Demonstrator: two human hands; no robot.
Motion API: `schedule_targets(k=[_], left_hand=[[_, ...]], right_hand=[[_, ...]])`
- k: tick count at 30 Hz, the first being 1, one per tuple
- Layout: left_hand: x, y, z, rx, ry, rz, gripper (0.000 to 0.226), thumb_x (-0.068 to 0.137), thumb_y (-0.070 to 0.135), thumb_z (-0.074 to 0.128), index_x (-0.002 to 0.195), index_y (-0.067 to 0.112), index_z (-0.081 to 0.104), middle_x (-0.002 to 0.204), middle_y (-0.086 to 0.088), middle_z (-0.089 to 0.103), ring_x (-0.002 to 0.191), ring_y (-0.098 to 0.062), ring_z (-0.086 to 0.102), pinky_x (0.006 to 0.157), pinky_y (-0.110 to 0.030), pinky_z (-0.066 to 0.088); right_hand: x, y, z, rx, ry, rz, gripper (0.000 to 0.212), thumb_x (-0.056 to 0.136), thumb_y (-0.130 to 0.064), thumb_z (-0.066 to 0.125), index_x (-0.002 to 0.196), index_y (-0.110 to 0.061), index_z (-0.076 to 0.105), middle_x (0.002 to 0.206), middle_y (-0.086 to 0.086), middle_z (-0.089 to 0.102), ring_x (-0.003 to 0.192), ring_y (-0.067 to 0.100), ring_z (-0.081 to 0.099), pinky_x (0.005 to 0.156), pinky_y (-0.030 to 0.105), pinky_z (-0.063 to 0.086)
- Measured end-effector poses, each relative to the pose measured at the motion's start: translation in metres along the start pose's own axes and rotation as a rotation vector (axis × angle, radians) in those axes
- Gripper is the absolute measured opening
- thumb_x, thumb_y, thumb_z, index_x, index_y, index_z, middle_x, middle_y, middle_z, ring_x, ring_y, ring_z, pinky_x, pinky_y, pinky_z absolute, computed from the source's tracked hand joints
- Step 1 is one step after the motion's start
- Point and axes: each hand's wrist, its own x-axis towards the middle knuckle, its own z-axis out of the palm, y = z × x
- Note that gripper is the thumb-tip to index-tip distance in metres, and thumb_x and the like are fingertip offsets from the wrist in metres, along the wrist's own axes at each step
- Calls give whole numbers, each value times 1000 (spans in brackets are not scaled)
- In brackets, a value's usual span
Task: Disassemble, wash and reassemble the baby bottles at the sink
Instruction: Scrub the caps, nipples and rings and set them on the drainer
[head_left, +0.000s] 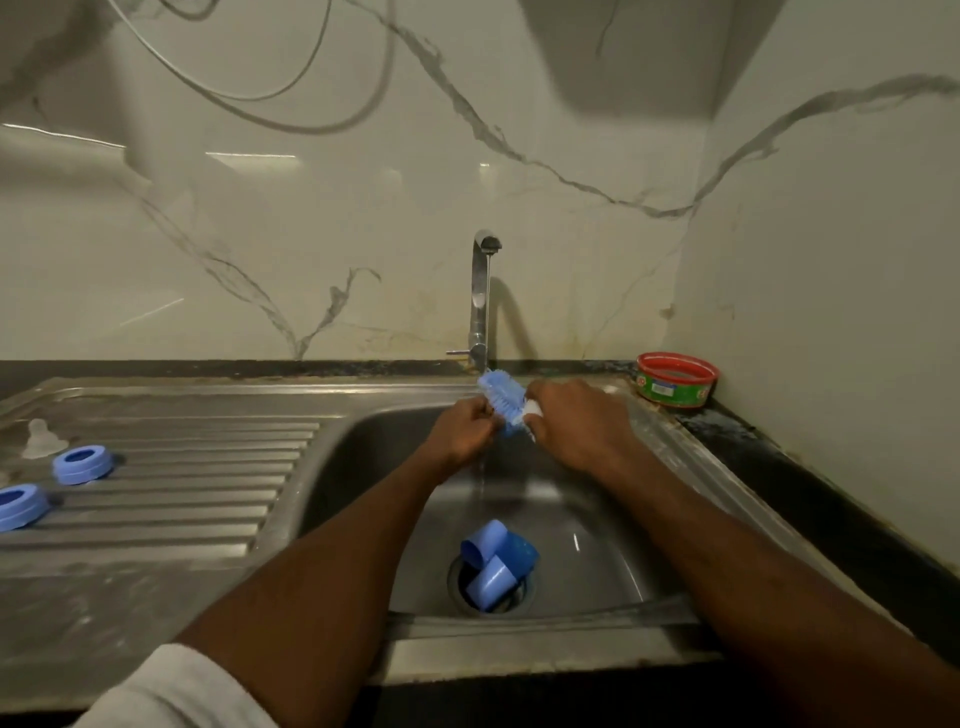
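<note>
Sink basin and ribbed drainboard, centre and left: brushed stainless steel, dull sheen, water-spotted. Tap, centre: polished chrome, glossy. Wall panels, upper frame: glossy, marble-look, grey veins. Collar rings, left: smooth matt blue plastic. Teat, far left: translucent, soft-looking. Brush, centre: blue plastic bristles. Counter edge, right: dark, rough, stained.

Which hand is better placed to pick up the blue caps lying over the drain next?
Probably the left hand. It only pinches at the brush bristles under the tap, while the right hand has its grip on the handle. The blue caps lie over the drain, about equally near both.
</note>
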Motion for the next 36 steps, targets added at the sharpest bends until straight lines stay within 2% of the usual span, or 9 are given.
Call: schedule_targets(k=[2, 4, 9, 16, 24, 28, 31, 34, 36], left_hand=[[-1, -5, -2, 234, 48, 73, 17, 103, 27, 56, 108, 15, 65, 105, -7, 70, 86, -13, 63, 73, -21, 47], [-3, -7, -5, 256, 63, 73, 12, 103, 28, 55, 102, 18, 62, 95, -4, 67, 78, -7, 62, 64, -14, 44], [-4, -5, -11, 257, 10, 51, 10, 100, 27, 62, 97, 17, 62, 91, -5, 73, 80, -14, 73, 84, -37, 61], [-26, 15, -33, 417, 109, 138, 30, 87, 33, 78, 107, 17, 63, 98, 2, 66, 83, -7, 61, 68, -13, 44], [-44, -2, -46, 448, 160, 48, 49, 76, 32, 87, 114, 13, 62, 101, -6, 71, 85, -15, 70, 80, -29, 60], [-43, -1, -43, 467, 253, 113, 53, 74, 25, 90, 116, 12, 60, 109, -7, 68, 90, -11, 66, 79, -21, 54], [-43, 9, -44, 448, 402, 248, 48, 78, 20, 87, 118, 14, 61, 109, -4, 67, 91, -7, 63, 79, -18, 50], [-44, 24, -49, 388, 538, 481, 48, 79, 16, 85, 122, 14, 64, 112, -2, 67, 94, -9, 64, 84, -21, 54], [-46, 24, -48, 430, 488, 481, 50, 82, 19, 82, 128, 17, 63, 118, 0, 64, 101, -10, 61, 89, -21, 49]], right_hand=[[-1, 1, 1, -25, -36, 40, 30, 95, -41, 58, 121, -27, 62, 115, 2, 67, 100, 24, 64, 81, 38, 50], [-2, 3, 0, -47, -80, 88, 31, 95, -41, 59, 121, -25, 63, 117, 4, 67, 103, 25, 63, 85, 40, 51], [-8, 7, -6, -22, -84, 117, 31, 94, -38, 60, 121, -24, 64, 118, 6, 67, 103, 26, 63, 83, 38, 51], [-13, 4, -10, -71, -150, 32, 33, 96, -35, 57, 127, -24, 62, 126, 4, 64, 111, 26, 63, 80, 34, 45], [-14, -5, -10, -84, -134, -10, 37, 95, -37, 58, 131, -30, 61, 126, 4, 64, 110, 27, 63, 79, 36, 45], [-20, -7, -17, -78, -153, -15, 33, 96, -42, 58, 125, -28, 64, 119, 4, 67, 102, 26, 63, 77, 35, 48], [-23, -7, -35, 61, -67, -18, 41, 99, -58, 46, 109, -24, 66, 103, 3, 70, 83, 21, 60, 75, 36, 50], [-23, -4, -57, -16, 235, -38, 33, 101, -50, 46, 119, -25, 58, 102, 5, 68, 76, 22, 55, 65, 33, 41], [-24, -4, -59, -10, 296, -42, 31, 101, -47, 47, 121, -25, 55, 100, 4, 68, 74, 20, 53, 62, 31, 40]])
